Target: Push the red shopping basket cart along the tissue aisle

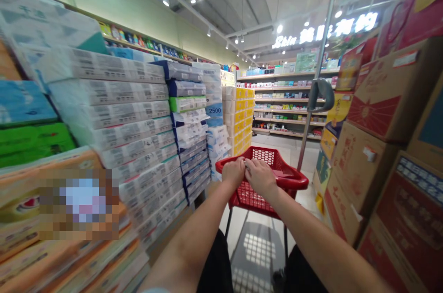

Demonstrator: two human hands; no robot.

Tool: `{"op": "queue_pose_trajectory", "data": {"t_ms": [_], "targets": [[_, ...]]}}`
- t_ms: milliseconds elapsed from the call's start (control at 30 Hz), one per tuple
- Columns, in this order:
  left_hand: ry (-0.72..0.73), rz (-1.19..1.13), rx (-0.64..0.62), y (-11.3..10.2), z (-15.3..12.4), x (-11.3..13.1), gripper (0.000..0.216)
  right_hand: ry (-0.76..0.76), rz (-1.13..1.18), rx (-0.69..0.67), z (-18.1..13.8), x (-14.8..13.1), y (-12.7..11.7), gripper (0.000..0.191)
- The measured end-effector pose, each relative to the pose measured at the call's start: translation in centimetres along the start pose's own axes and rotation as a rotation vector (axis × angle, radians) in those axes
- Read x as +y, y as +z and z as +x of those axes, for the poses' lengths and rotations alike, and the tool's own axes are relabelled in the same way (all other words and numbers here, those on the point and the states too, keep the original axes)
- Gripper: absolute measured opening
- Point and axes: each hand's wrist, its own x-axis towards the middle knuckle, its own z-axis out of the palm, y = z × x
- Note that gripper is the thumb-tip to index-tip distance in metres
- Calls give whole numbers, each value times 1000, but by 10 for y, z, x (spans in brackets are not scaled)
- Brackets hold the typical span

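A red plastic shopping basket on a wheeled frame (292, 177) stands in front of me in a shop aisle. My left hand (233, 172) and my right hand (259, 176) sit side by side on its near rim, both with fingers curled over the edge. Something red lies inside the basket; I cannot make out what it is.
Stacked tissue and paper packs (131, 122) form a wall on the left. Cardboard boxes (380, 136) are piled high on the right, beside a metal pole (320, 67). Shelves of goods (284, 104) stand at the aisle's far end. The tiled floor (256, 242) runs between.
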Motion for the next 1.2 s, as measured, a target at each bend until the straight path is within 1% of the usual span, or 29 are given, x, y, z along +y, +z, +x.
{"op": "queue_pose_trajectory", "data": {"t_ms": [67,133,267,333,400,467,533,600,733,800,900,1033,1100,1200], "targets": [[82,97,10,0,-6,0,35,-16,30,58,-4,4,0,25],[126,118,31,0,-11,4,35,-15,57,109,-10,8,-1,19],[91,88,56,-2,-17,15,42,-24,81,177,-22,16,-8,15],[98,75,54,-3,-20,18,42,-58,92,147,-24,21,-15,14],[96,68,53,-4,-21,19,44,-101,108,86,-21,26,-23,12],[87,73,47,-5,-20,17,46,-142,115,17,-14,33,-28,11],[92,90,14,-6,-16,14,45,-159,110,-44,-5,40,-28,11],[99,118,-39,-7,-9,11,41,-125,115,-91,5,47,-22,13],[42,152,-122,-10,2,6,32,85,172,-161,17,54,-1,23],[23,147,-136,-10,6,5,31,110,174,-200,16,54,6,27],[23,135,-144,-8,8,4,31,53,127,-195,10,49,4,30],[27,109,-147,-5,7,6,35,-30,54,-137,-3,44,-6,32],[20,91,-136,-5,6,6,37,-92,1,-85,-10,43,-9,34],[11,74,-116,-4,6,6,38,-222,-84,-29,-23,44,-11,38]]}}
